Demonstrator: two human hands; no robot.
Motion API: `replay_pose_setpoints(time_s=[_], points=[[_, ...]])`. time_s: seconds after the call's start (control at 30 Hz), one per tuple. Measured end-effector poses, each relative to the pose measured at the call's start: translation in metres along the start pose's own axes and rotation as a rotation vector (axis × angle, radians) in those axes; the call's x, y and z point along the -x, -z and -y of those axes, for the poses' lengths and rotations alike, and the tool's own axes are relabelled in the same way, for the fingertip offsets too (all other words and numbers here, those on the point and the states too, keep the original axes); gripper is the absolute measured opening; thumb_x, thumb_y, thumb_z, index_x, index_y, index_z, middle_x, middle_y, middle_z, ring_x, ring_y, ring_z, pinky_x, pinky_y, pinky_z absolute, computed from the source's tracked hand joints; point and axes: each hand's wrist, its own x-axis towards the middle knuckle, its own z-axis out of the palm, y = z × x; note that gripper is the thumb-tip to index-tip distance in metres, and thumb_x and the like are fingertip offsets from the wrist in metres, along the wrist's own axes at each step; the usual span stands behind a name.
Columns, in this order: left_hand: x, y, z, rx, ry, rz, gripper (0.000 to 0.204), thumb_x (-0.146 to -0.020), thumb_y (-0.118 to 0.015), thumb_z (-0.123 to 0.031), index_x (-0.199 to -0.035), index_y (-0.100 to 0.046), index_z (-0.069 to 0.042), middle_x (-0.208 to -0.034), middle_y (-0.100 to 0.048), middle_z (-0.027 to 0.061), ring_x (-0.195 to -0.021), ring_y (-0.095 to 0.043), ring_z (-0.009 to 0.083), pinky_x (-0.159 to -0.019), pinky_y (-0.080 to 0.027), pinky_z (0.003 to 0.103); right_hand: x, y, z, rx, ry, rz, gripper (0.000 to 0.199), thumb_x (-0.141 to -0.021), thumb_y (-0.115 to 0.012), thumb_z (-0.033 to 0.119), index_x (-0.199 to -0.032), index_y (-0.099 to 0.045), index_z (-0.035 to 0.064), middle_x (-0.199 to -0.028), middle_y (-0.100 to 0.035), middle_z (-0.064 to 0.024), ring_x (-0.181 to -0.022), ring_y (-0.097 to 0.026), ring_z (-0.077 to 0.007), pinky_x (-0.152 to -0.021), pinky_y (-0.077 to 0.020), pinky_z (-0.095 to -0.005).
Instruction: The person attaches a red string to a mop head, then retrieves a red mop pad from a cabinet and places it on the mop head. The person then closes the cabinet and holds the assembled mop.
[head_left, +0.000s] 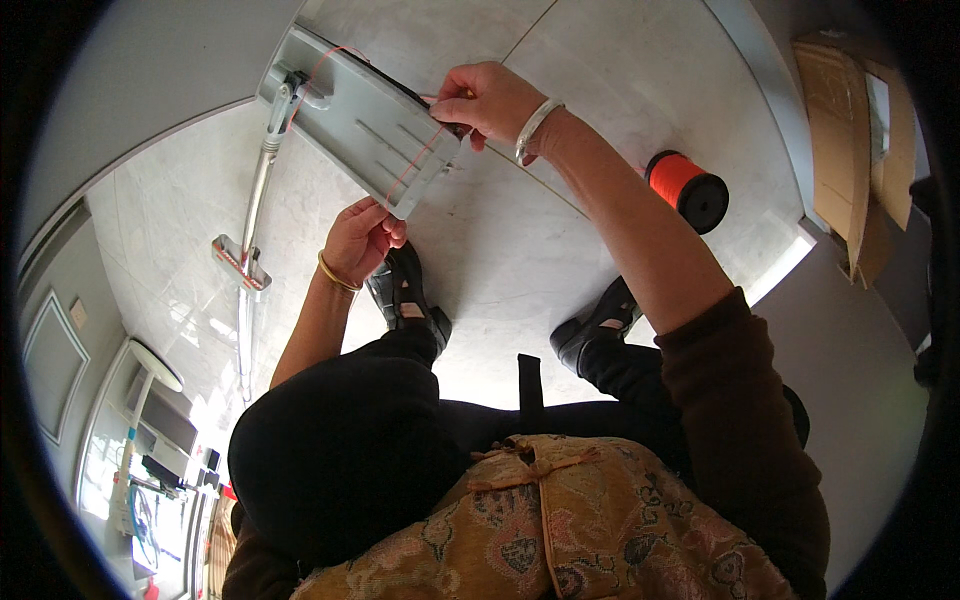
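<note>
A grey plastic plate is positioned above the floor; whether it is supported by the floor cannot be determined. An orange thread is drawn across the plate's near end. The thread is pinched at the plate's near corner by the closed left hand and at its right corner by the closed right hand. A metal pole is joined to the plate's left side. A spool of orange line is placed near the floor's right edge, with cardboard beyond.
</note>
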Motion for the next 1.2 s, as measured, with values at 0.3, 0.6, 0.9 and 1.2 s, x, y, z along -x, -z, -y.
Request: replay_pose_setpoints(time_s=[0.3,0.6,0.9,1.2], points=[[0.001,-0.011,-0.015,-0.257,0.032,-0.189,0.015,-0.088,-0.052,-0.011,-0.075,-0.052,-0.003,-0.066,-0.051,0.0059,-0.058,-0.051,0.0177,-0.055,-0.041,0.032,-0.002,-0.008,-0.006,0.079,0.013,-0.039,0.018,-0.083,-0.064,0.019,-0.079,-0.057,0.0025,-0.071,-0.061,-0.0036,-0.057,-0.057,-0.0102,-0.046,-0.0482,-0.0257],[-0.002,-0.003,-0.014,-0.205,0.053,-0.198,0.014,-0.089,-0.052,-0.011,-0.08,-0.055,-0.001,-0.069,-0.054,0.0067,-0.059,-0.054,0.0186,-0.054,-0.044,0.03,-0.012,-0.015,-0.008,0.561,0.204,-0.186,0.016,-0.082,-0.062,0.017,-0.081,-0.056,0.0025,-0.072,-0.062,-0.0087,-0.065,-0.06,-0.0197,-0.059,-0.0493,-0.0345],[-0.004,-0.005,-0.014,-0.669,0.11,-0.294,0.022,-0.089,-0.06,-0.016,-0.095,-0.065,0.005,-0.061,-0.054,0.0028,-0.053,-0.053,0.013,-0.048,-0.043,0.026,-0.011,-0.022,-0.004,0.855,0.069,-0.234,0.026,-0.085,-0.063,0.023,-0.102,-0.059,0.0044,-0.094,-0.067,-0.0176,-0.093,-0.064,-0.0327,-0.08,-0.0506,-0.0432],[-0.02,0.025,-0.007,-1.4,-0.128,-0.276,0.021,-0.084,-0.062,-0.021,-0.081,-0.068,-0.001,-0.063,-0.062,0.0056,-0.053,-0.056,0.0145,-0.051,-0.046,0.03,-0.018,0.0,-0.002,1.029,0.117,-0.172,0.009,-0.085,-0.059,0.016,-0.087,-0.055,0.0076,-0.084,-0.065,-0.0107,-0.08,-0.063,-0.0312,-0.067,-0.048,-0.0426]])
